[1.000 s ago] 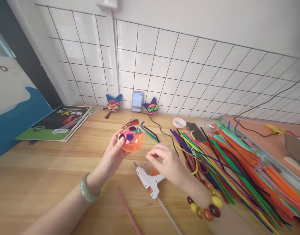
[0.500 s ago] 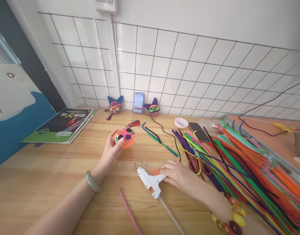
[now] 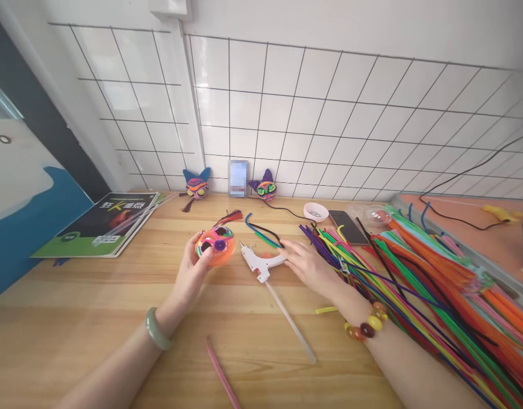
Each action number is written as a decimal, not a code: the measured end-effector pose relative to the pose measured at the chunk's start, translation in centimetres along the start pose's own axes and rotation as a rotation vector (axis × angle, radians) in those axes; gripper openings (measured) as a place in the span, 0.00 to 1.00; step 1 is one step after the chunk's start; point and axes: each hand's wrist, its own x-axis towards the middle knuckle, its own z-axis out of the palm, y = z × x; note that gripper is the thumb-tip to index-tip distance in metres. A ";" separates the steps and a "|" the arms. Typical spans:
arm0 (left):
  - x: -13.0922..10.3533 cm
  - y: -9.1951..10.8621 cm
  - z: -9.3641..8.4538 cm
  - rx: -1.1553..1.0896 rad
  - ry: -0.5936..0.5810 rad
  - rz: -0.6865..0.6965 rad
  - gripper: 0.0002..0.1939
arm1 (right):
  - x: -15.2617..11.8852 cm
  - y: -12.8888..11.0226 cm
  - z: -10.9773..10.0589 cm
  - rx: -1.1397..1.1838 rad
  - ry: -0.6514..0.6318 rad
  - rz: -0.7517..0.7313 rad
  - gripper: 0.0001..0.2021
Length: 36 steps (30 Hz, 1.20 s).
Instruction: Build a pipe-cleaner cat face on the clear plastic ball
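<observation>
My left hand (image 3: 191, 275) is closed around a round orange ornament (image 3: 225, 254) with a colourful face of coiled pipe cleaners, the thumb pressed on its front. A dark red tassel (image 3: 228, 217) lies just behind it. To the right, my right hand (image 3: 308, 266) has its fingers at the handle end of a white hot glue gun (image 3: 258, 263), whose nozzle points left near the ornament. A long clear glue stick (image 3: 290, 321) sticks out of the gun's rear. Blue, green and black pipe cleaners (image 3: 264, 230) lie behind the gun, partly covered.
Bundles of coloured pipe cleaners (image 3: 432, 272) cover the right side, with a phone (image 3: 347, 227) and a pink bowl (image 3: 315, 212) behind. Two finished faces (image 3: 196, 184) stand by the wall. A book (image 3: 112, 224) lies left, a pink pipe cleaner (image 3: 221, 372) in front.
My right hand has moved the glue gun away from me, further back on the table and beside the ornament. The left hand keeps hold of the ornament, tilted slightly differently.
</observation>
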 end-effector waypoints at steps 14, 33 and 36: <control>-5.3 1.7 3.4 0.121 -0.396 -0.004 0.32 | 0.0 -10.0 -5.3 0.472 0.097 0.061 0.30; -5.7 1.7 4.1 0.080 -0.428 -0.062 0.32 | 0.0 -9.9 -5.5 0.569 0.067 0.014 0.07; -5.6 1.6 4.2 0.074 -0.419 -0.055 0.32 | 0.0 -9.8 -5.2 0.596 0.080 0.015 0.07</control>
